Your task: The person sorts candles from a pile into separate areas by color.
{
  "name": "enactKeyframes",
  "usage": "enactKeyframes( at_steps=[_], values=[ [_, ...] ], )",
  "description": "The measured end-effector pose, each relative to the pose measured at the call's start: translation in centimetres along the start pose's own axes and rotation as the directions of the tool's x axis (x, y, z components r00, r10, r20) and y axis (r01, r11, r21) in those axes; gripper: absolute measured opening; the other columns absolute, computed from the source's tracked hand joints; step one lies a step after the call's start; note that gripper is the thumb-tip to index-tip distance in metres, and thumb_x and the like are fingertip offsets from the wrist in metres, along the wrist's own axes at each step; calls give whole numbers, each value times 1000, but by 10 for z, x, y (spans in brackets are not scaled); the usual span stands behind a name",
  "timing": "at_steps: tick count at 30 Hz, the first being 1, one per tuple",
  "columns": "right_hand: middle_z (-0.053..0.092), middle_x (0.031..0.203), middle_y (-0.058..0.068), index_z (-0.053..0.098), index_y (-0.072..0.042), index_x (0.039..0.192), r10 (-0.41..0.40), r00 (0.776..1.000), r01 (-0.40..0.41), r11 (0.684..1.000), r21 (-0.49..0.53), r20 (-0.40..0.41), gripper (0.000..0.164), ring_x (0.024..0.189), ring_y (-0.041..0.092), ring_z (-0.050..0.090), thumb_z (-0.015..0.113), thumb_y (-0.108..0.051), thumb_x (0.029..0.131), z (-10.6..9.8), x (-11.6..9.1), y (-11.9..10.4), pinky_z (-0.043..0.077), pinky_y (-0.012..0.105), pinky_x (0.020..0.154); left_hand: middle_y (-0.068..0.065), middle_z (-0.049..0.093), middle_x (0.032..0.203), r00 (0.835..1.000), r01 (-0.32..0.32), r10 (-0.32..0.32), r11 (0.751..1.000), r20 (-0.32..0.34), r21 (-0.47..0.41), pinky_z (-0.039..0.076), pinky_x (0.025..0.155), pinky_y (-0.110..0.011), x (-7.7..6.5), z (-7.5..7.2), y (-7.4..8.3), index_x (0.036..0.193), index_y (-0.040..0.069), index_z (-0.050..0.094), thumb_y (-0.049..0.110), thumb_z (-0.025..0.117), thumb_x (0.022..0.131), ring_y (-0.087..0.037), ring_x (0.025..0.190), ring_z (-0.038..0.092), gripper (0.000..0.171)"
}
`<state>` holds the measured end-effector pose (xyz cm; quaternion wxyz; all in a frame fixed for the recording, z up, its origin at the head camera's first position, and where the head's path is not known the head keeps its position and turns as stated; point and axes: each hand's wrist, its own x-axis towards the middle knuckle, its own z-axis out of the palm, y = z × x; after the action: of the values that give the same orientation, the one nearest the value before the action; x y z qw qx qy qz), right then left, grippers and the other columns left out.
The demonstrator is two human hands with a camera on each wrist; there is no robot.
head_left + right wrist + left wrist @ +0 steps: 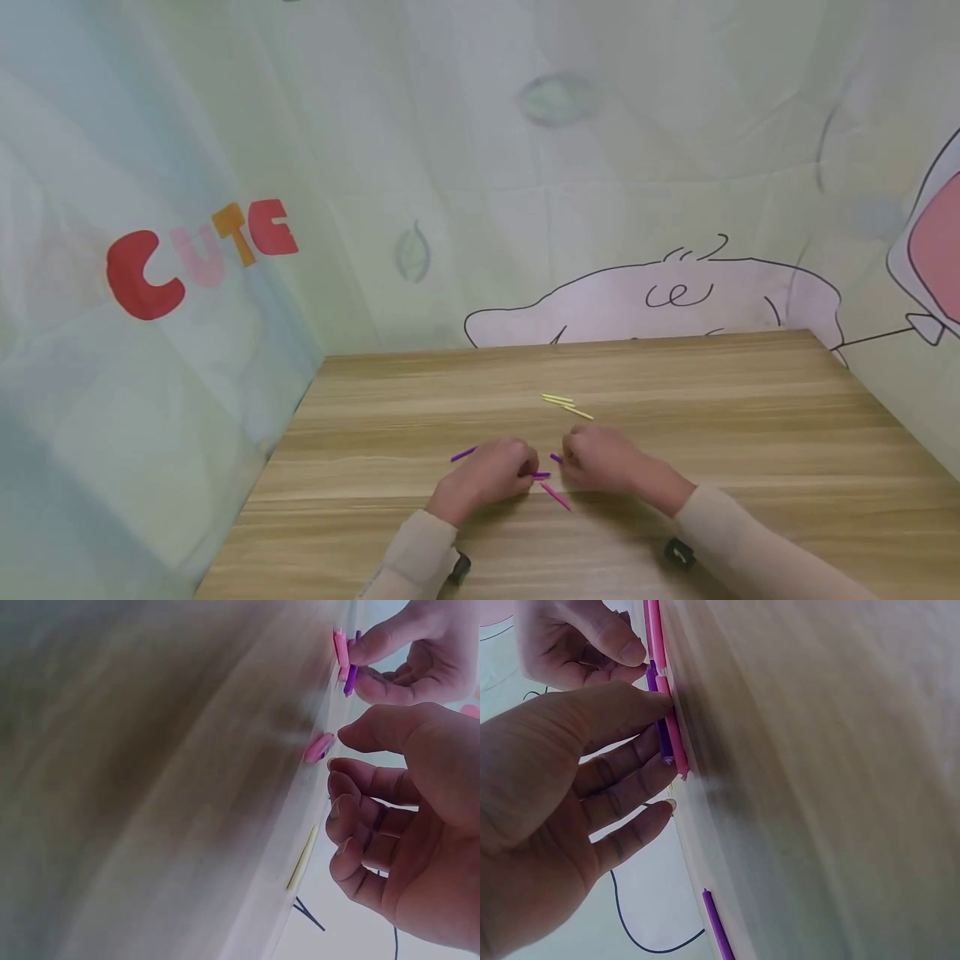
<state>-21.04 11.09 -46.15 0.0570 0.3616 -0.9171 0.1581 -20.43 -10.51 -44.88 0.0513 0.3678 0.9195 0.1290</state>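
My left hand (pixel 495 471) pinches a thin purple stick (pixel 351 677) between thumb and forefinger, close over the tabletop. Alongside it lies a pink stick (pixel 676 739), overlapped by my left thumb in the left wrist view. To the right, my right hand (pixel 603 458) has loosely curled fingers, with thumb and forefinger apart in its wrist view. Just off those fingertips is a pink stick (pixel 319 748), seen nearly end-on. A short length of another purple stick (pixel 556 457) shows beside my right fingers, the rest hidden. Another pink stick (pixel 556 497) lies between the hands, nearer my body.
Three yellow sticks (pixel 557 402) lie beyond the hands on the wood-grain table (pixel 375 517). One more purple stick (pixel 463 454) rests left of my left hand. A printed cloth (pixel 450 125) hangs behind the table's far edge.
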Motion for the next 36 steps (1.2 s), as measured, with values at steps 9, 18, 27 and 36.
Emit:
enactKeyframes(
  at_steps=[9,18,27,36],
  values=[
    [48,68,-6,63,-12,72,5,1000,-5,1000,21,3,18,57,7,42,74,-15,86,2,-2,-5,39,24,51,9,49,64,1000,20,-20,1000,9,-12,38,56,-19,0,0,0,73,17,63,9,73,87,-4,60,44,19],
    [47,69,-6,61,-13,71,3,1000,-4,1000,19,9,17,58,8,41,74,-14,83,-2,-5,-6,39,25,51,9,51,66,999,31,-31,1000,13,0,40,58,-19,1,0,0,74,17,64,10,73,88,-5,62,46,18],
    [48,70,-6,59,-15,70,9,999,-9,1000,7,37,20,60,8,42,75,-14,82,-2,-6,-7,39,25,52,9,51,67,1000,28,-28,1000,11,-1,40,58,-19,0,1,1,75,16,65,9,73,87,-6,63,46,17],
    [49,69,-8,58,-15,69,4,999,-5,1000,24,40,21,60,7,42,75,-14,81,-1,-6,-6,40,25,53,9,51,68,1000,16,-16,1000,5,2,39,58,-19,0,-1,2,74,16,64,9,73,87,-5,63,46,17]
  ],
)
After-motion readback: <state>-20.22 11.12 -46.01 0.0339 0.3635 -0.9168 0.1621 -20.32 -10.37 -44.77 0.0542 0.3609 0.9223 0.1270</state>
